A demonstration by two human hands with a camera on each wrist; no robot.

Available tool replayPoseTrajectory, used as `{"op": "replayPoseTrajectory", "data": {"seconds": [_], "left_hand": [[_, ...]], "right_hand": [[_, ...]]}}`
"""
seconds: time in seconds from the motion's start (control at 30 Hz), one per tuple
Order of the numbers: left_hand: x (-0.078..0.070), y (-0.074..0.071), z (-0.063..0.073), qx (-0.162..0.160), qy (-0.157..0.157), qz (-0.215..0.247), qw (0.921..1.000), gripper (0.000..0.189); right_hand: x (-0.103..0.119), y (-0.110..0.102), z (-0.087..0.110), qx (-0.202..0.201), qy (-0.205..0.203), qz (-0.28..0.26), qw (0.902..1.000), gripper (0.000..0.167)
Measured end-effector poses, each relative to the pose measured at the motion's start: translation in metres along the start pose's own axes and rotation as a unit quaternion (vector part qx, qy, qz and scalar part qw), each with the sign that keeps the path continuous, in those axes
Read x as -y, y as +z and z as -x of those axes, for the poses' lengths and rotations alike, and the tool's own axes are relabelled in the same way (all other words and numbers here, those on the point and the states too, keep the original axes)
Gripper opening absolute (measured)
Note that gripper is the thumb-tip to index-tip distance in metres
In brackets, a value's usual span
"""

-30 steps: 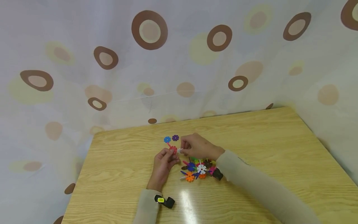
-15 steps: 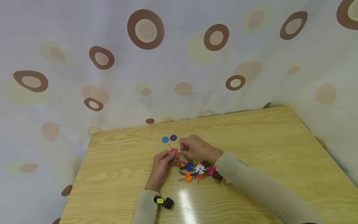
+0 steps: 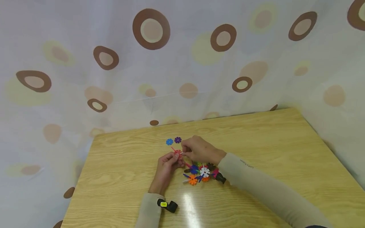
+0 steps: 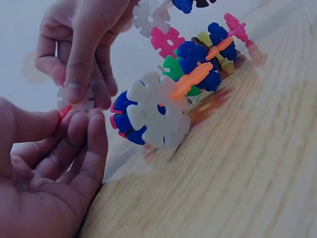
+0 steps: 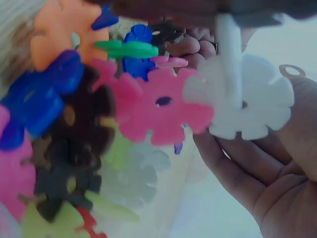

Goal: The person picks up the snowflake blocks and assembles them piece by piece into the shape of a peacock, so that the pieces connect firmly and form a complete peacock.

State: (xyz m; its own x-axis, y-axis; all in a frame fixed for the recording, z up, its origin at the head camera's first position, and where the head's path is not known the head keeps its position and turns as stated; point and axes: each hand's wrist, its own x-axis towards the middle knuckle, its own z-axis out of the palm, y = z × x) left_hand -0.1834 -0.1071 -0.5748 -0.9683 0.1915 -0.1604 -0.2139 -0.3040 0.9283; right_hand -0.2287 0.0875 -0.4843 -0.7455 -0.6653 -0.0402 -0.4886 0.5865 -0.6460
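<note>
My left hand (image 3: 166, 167) pinches a red snowflake disc (image 3: 178, 154) between thumb and fingers. A second red disc, seen edge-on (image 3: 173, 148), sticks out from its upper left. My right hand (image 3: 201, 149) pinches a white snowflake disc (image 4: 89, 101) right at the red one's right edge; fingertips hide much of the white disc. In the left wrist view, the right hand's thumb (image 4: 75, 89) presses on the white disc, above the left hand's fingers (image 4: 77, 129). Just below the right hand lies a cluster of joined snowflake discs in several colours, with a white disc (image 3: 204, 172) uppermost.
A loose blue disc (image 3: 169, 142) and purple disc (image 3: 178, 140) lie on the wooden table (image 3: 122, 164) beyond the hands. Patterned cloth (image 3: 188, 63) hangs behind the table. A black strap (image 3: 168, 205) sits on the left sleeve; a black wrist device (image 3: 220, 178) overlaps the cluster.
The red discs have moved slightly right and down, away from the blue disc in view. The white disc now shows less between the hands. Both hands keep their grips.
</note>
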Motion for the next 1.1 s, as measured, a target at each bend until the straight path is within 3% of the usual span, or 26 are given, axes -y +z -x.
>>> {"op": "replayPoseTrajectory", "data": {"seconds": [0.23,0.37,0.6,0.7,0.73,0.8,0.83,0.9,0.97,1.03,1.1], "left_hand": [[-0.004,-0.001,0.0,0.023,0.016,-0.079,0.9965,0.025],[-0.009,0.004,0.0,0.035,0.034,-0.105,0.9933,0.029],[-0.016,0.009,0.001,0.063,0.046,-0.193,0.9781,0.027],[-0.024,0.004,-0.002,0.054,0.044,-0.226,0.9716,0.025],[-0.027,0.001,-0.004,0.037,0.05,-0.252,0.9658,0.023],[-0.035,-0.006,-0.011,-0.017,0.074,-0.327,0.942,0.019],[-0.039,-0.009,-0.015,-0.047,0.087,-0.366,0.9253,0.018],[-0.044,-0.014,-0.024,-0.1,0.1,-0.447,0.8832,0.02],[-0.048,-0.017,-0.034,-0.125,0.098,-0.51,0.8454,0.026],[-0.05,-0.018,-0.042,-0.122,0.085,-0.544,0.8255,0.032],[-0.051,-0.019,-0.049,-0.114,0.067,-0.569,0.812,0.035]], "right_hand": [[-0.004,-0.016,0.005,0.024,0.016,0.004,0.9996,0.007],[-0.009,-0.021,0.007,0.015,0.025,-0.02,0.9994,0.013],[-0.014,-0.02,0.012,0.0,0.024,-0.047,0.9986,0.008],[-0.016,-0.02,0.016,-0.019,0.026,-0.074,0.9968,0.007],[-0.018,-0.02,0.017,-0.025,0.025,-0.081,0.996,0.007],[-0.02,-0.02,0.021,-0.037,0.022,-0.098,0.9942,0.009],[-0.021,-0.02,0.023,-0.042,0.023,-0.107,0.9931,0.009],[-0.021,-0.021,0.027,-0.048,0.02,-0.12,0.9914,0.009],[-0.021,-0.021,0.031,-0.049,0.02,-0.133,0.9897,0.01],[-0.021,-0.02,0.033,-0.048,0.022,-0.142,0.9885,0.01],[-0.021,-0.018,0.034,-0.045,0.023,-0.146,0.988,0.01]]}}
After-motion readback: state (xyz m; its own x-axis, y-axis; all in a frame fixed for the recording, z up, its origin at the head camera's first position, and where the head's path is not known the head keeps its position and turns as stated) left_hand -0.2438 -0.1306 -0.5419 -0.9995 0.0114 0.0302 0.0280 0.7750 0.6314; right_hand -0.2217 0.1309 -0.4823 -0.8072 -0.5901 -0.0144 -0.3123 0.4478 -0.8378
